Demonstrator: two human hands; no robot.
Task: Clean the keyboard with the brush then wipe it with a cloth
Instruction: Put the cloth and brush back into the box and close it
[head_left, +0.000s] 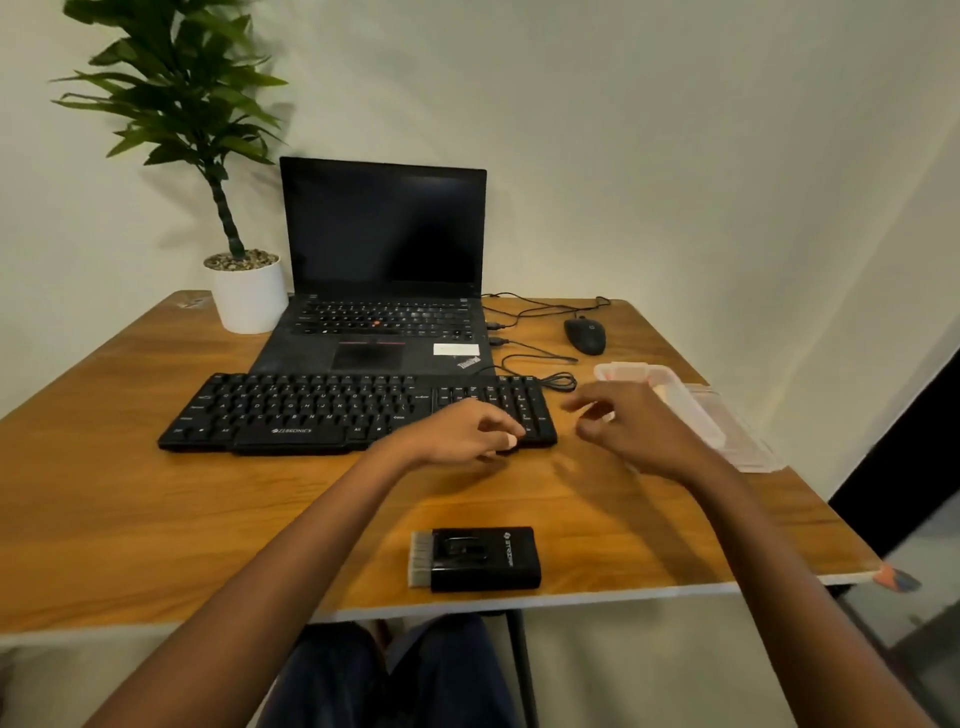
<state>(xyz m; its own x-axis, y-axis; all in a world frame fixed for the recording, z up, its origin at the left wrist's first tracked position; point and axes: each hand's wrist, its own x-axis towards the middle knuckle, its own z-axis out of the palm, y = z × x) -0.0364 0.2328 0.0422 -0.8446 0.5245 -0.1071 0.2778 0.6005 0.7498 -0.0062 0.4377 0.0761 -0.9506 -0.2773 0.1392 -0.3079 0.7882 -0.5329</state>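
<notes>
Black block-shaped brush (483, 558) lies untouched near the wooden table's (156, 519) front edge, so cleaning seems unstarted; left hand (457, 434) curls on the black keyboard's (311, 410) right end, grip unclear; right hand (628, 431) hovers loose, empty

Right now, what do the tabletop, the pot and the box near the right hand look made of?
Tabletop: wood-grain with a thin pale edge band, so probably laminate board, satin sheen. Pot: smooth plain white, ceramic or plastic; cannot tell which. Box: clear, slightly cloudy thin walls, very likely plastic.
</notes>
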